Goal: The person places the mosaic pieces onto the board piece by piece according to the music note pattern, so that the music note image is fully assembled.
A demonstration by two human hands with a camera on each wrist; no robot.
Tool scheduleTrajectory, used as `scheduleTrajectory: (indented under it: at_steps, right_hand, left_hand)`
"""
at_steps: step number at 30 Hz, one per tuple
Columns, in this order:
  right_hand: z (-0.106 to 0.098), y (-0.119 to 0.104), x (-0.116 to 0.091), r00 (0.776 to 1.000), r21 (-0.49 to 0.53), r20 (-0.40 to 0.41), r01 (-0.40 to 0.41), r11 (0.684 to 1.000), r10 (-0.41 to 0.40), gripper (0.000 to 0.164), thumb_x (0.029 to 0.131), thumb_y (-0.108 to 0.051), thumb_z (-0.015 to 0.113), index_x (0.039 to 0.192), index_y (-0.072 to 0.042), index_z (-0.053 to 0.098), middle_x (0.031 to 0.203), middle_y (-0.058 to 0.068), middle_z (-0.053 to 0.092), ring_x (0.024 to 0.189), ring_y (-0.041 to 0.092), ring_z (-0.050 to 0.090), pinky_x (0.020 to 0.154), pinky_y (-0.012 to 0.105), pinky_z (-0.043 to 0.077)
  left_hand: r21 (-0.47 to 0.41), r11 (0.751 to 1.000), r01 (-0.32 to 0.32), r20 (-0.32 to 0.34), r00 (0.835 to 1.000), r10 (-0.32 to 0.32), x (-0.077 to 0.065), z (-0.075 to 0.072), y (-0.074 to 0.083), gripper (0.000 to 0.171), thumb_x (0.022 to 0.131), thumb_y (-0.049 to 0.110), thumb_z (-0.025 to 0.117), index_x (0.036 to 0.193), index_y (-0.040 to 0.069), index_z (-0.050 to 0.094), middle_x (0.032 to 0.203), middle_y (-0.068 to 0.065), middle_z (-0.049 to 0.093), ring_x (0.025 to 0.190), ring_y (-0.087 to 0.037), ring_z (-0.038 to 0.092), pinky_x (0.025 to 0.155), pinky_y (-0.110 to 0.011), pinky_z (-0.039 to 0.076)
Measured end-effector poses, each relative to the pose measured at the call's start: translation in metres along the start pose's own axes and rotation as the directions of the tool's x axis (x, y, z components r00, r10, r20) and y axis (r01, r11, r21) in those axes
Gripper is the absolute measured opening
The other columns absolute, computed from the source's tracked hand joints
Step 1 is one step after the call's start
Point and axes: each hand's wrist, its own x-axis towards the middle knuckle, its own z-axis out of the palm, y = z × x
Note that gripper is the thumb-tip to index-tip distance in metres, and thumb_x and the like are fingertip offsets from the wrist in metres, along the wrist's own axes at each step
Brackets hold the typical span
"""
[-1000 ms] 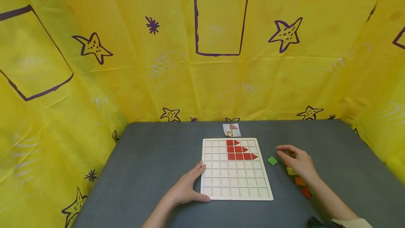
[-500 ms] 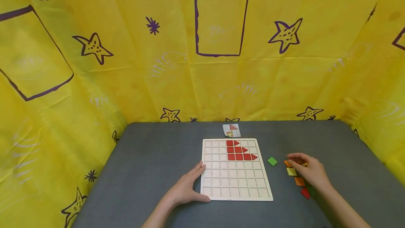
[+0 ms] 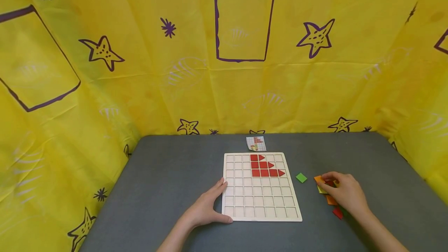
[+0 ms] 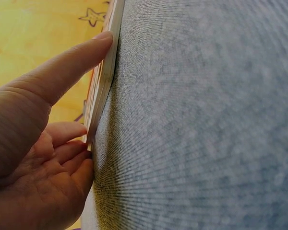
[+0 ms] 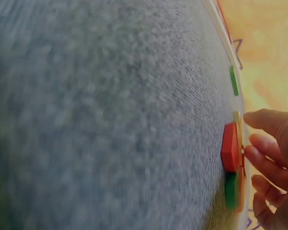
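My left hand (image 3: 206, 207) rests at the near left corner of a white gridded board (image 3: 260, 191), thumb on the near edge and fingertips against the left edge. Red square and triangular tiles (image 3: 264, 165) form three rows in the board's upper part. Over a small pile of loose tiles to the right, my right hand (image 3: 348, 193) reaches with thumb and index finger apart. An orange tile (image 3: 319, 179) lies by its fingertips, and a dark red tile (image 3: 330, 183) shows between them. The right wrist view has the fingertips (image 5: 250, 152) right at the pile, beside a red tile (image 5: 229, 147).
A small printed card (image 3: 256, 143) with a grid pattern lies behind the board. One green tile (image 3: 301, 177) sits alone between board and pile. The grey table (image 3: 175, 174) ends at a yellow patterned cloth (image 3: 196, 88).
My right hand has moved right and nearer, from above the pile's far end onto its middle. A dark red tile now shows between its fingers. My left hand and the board stay put.
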Motion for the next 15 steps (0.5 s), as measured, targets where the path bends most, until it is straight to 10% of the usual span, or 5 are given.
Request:
scheduleTrajectory:
  at_steps: [15]
  right_hand:
    - [0.0103, -0.0039, 0.0047, 0.998, 0.031, 0.059, 0.02, 0.999, -0.022, 0.028, 0.079, -0.031, 0.077, 0.099, -0.013, 0.073, 0.092, 0.006, 0.07, 0.08, 0.021, 0.049, 0.066, 0.033, 0.035]
  left_hand:
    - [-0.008, 1.0, 0.0, 0.01, 1.0, 0.0, -0.0002, -0.0014, 0.0013, 0.108, 0.063, 0.047, 0.085, 0.15, 0.014, 0.03, 0.159, -0.003, 0.02, 0.143, -0.029, 0.026, 0.106, -0.057, 0.03]
